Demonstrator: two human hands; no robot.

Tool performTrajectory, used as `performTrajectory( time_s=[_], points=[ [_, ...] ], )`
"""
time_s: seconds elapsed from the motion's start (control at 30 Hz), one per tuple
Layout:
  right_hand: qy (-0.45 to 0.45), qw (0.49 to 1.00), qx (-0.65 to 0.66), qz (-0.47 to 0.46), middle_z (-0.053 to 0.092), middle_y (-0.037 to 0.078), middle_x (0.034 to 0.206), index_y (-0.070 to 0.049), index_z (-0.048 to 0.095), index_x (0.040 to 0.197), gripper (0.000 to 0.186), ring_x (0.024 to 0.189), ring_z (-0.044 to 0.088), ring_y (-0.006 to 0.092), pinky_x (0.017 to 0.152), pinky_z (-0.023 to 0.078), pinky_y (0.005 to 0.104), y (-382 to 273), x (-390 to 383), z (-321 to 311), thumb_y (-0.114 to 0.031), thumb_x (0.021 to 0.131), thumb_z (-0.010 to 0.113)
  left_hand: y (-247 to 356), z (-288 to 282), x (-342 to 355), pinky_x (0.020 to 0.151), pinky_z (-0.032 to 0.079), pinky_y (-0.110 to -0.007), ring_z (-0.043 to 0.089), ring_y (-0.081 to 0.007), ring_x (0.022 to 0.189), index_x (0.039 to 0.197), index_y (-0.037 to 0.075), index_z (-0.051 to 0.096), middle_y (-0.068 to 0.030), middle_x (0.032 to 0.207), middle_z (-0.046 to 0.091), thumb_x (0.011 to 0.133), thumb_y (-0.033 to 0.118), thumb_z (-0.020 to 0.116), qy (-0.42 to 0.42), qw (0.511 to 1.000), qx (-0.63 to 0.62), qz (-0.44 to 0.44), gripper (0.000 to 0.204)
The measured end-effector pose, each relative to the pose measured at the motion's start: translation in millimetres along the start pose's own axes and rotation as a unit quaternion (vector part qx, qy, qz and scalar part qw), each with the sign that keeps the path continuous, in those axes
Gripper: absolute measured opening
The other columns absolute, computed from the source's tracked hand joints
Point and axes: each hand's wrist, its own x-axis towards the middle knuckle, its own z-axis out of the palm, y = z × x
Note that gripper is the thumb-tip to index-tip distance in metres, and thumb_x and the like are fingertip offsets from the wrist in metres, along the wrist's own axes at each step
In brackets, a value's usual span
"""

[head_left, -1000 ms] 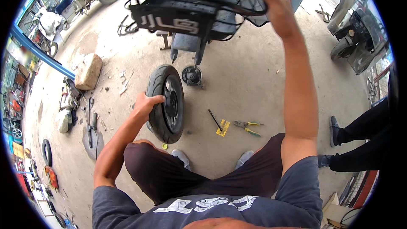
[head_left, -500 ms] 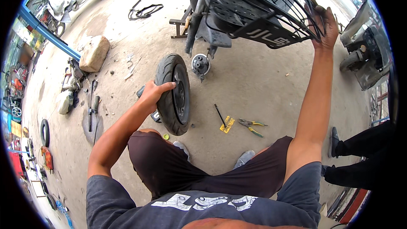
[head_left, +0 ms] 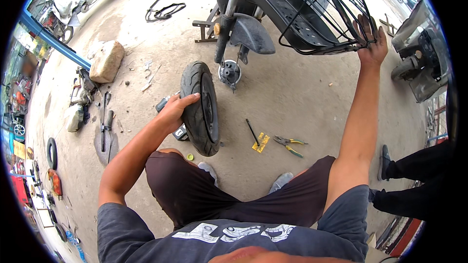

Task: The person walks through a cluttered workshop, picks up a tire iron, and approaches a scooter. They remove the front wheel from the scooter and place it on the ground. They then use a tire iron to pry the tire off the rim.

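My left hand (head_left: 181, 108) grips the tread of a small black scooter wheel (head_left: 196, 117), which stands upright on the floor. Beyond it, the scooter's front fork (head_left: 225, 34) hangs without a wheel, and a round metal brake hub (head_left: 229, 74) dangles beneath. A dark front fender (head_left: 252, 35) sits between the fork legs. At the upper right, my right hand (head_left: 372, 44) presses against the far corner of the black wire basket (head_left: 319, 24), its fingers stretched upward and apart along the wires. Part of a power tool (head_left: 180, 133) shows behind the wheel.
Yellow-green pliers (head_left: 290, 145) and a black rod (head_left: 252, 131) on a yellow packet (head_left: 262, 142) lie before my feet. A stone block (head_left: 107, 62) and a shovel-like tool (head_left: 106, 131) are leftward. Another person's legs (head_left: 414, 180) stand right; a parked vehicle (head_left: 417, 58) is beyond.
The basket has swung rightward and turned, with the fork and fender turning too, so more of the fender shows. My right hand's fingers have straightened against it. The wheel has barely moved.
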Motion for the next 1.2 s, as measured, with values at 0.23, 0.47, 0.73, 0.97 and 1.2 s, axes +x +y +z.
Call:
performTrajectory(
  time_s=[0.23,0.47,0.73,0.97,1.2],
  points=[
    [0.155,0.986,-0.059,-0.029,0.059,0.026,0.129,0.008,0.054,0.129,0.045,0.129,0.050,0.0384,0.111,0.038,0.0563,2.0,-22.1,16.5,-0.024,0.100,0.044,5.0,9.8,-2.6,0.097,0.053,-0.044,0.065,-0.0274,0.109,0.127,-0.010,0.048,-0.0199,0.120,0.063,0.091,0.023,0.072,-0.016,0.998,0.048,-0.024,0.055],
    [0.202,0.970,-0.126,-0.040,0.060,0.018,0.134,0.000,0.057,0.126,0.038,0.129,0.052,0.0300,0.101,0.040,0.0493,8.8,-17.9,2.3,-0.026,0.102,0.043,3.7,16.8,-1.5,0.097,0.053,-0.044,0.065,-0.0304,0.108,0.124,-0.015,0.042,-0.0242,0.120,0.060,0.091,0.023,0.074,0.004,0.998,0.062,-0.015,0.060],
    [0.173,0.958,-0.229,-0.025,0.057,0.009,0.134,-0.011,0.051,0.136,0.040,0.119,0.054,0.0261,0.100,0.039,0.0480,19.3,-1.1,-37.1,-0.033,0.105,0.037,-2.5,11.1,3.1,0.094,0.055,-0.044,0.066,-0.0302,0.106,0.122,-0.016,0.042,-0.0241,0.117,0.061,0.091,0.023,0.074,-0.012,0.998,0.055,-0.011,0.059],
    [0.187,0.952,-0.242,-0.003,0.058,0.008,0.128,-0.013,0.051,0.130,0.039,0.116,0.053,0.0239,0.099,0.040,0.0443,19.1,1.4,-49.6,-0.039,0.104,0.041,-5.4,6.5,6.8,0.094,0.054,-0.042,0.065,-0.0275,0.107,0.128,-0.014,0.047,-0.0211,0.117,0.063,0.091,0.026,0.074,-0.024,0.997,0.062,-0.028,0.061],
    [0.299,0.861,-0.362,0.194,0.060,0.014,0.089,0.000,0.055,0.099,0.016,0.077,0.066,0.0310,0.070,0.061,0.0493,46.0,-25.0,-104.3,-0.014,0.094,0.049,-6.1,12.9,4.5,0.092,0.054,-0.041,0.065,-0.0268,0.105,0.127,-0.016,0.046,-0.0215,0.117,0.063,0.090,0.027,0.075,0.000,0.998,0.067,-0.007,0.063]
  ],
)
